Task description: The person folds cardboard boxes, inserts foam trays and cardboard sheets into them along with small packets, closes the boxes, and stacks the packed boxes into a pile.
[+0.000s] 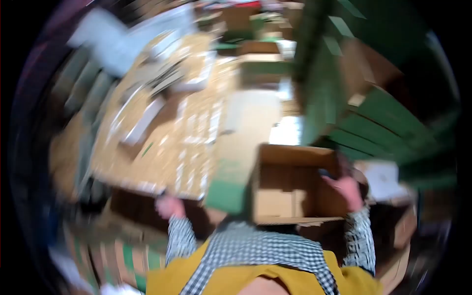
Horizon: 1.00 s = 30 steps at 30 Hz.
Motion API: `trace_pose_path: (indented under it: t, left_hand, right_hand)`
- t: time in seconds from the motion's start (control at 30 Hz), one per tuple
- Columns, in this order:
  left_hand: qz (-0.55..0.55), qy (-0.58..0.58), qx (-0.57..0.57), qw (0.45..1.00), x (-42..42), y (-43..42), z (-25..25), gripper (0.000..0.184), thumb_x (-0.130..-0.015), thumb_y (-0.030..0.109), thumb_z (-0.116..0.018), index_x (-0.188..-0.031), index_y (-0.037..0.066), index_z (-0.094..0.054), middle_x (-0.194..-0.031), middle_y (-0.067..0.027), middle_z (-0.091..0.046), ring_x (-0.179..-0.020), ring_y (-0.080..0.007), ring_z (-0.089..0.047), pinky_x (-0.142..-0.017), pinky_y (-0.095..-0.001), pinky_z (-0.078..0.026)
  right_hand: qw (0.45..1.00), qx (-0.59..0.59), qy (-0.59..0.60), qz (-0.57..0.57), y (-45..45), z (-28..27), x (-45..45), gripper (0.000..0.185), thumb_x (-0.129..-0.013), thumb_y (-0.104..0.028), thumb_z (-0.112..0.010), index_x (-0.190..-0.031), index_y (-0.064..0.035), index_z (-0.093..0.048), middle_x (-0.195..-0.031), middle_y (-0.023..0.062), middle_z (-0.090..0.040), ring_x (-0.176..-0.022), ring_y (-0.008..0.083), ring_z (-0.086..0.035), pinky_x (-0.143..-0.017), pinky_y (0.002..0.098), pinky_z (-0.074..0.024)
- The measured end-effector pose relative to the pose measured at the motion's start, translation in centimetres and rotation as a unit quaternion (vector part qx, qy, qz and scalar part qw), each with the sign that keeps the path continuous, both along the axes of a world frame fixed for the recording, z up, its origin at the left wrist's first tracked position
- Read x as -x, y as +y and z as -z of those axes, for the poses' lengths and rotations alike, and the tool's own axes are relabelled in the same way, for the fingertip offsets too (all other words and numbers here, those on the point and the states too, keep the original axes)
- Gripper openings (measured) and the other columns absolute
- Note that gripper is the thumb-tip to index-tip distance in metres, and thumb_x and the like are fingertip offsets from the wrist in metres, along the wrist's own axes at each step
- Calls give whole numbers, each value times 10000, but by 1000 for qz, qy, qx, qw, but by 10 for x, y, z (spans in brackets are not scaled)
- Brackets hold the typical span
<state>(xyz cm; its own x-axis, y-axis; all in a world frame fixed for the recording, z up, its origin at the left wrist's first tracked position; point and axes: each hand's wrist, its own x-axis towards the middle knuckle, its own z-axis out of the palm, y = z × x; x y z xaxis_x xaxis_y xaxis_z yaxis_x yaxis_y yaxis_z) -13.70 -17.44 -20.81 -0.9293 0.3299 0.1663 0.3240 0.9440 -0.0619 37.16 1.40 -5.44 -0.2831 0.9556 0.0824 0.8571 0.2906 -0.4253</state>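
An open cardboard box [280, 194] stands in front of me, right of centre, with its inner walls and floor showing. My right hand [348, 191] is at its right wall, thumb reaching over the inside and the other fingers mostly hidden; it appears to grip that wall. A small dark tip shows at the thumb's end, too blurred to name. By the near edge of the tan work table [167, 164], my left hand [169, 206] is smeared by motion. Its fingers look drawn in, but whether they hold anything is unclear.
White box-like pieces [143, 120] and a stack of grey strips [167, 81] lie on the table. A flat cardboard piece with a green end [226, 195] adjoins the open box. Green cartons [373, 123] are stacked at right; another open box [260, 51] stands farther back.
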Motion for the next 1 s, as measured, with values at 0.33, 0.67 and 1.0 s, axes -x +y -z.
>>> trace_pose_path:
  t: [0.33, 0.67, 1.0]
  left_hand:
    - [118, 169, 177, 962, 22, 42, 103, 623, -911, 1, -371, -1488, 139, -178, -1236, -147, -547, -1000, -260, -595, -782, -358, -511]
    - [302, -399, -486, 717, -33, 121, -43, 467, -941, 162, -425, -1392, 81, -332, -1190, -124, -575, -1023, -222, -589, -837, -335, -504]
    - [298, -733, -481, 377, -143, 165, -161, 443, -971, 324, -479, -1297, 23, -486, -1145, -101, -604, -1046, -185, -584, -892, -311, -496]
  right_hand:
    - [984, -21, -177, 23, -10, -44, 27, 791, -818, -456, -620, -1418, -29, -331, -1336, 245, -425, -1174, 385, -473, -968, 430, -398]
    - [985, 56, 62, -153, 0, -66, 34, 551, -847, -348, -633, -1319, -110, -473, -1141, 161, -610, -982, 298, -619, -874, 356, -488]
    - [894, -39, 408, -181, -13, -78, 1, 504, -872, -38, -567, -1340, 19, -390, -1322, 153, -472, -1125, 208, -540, -928, 325, -465]
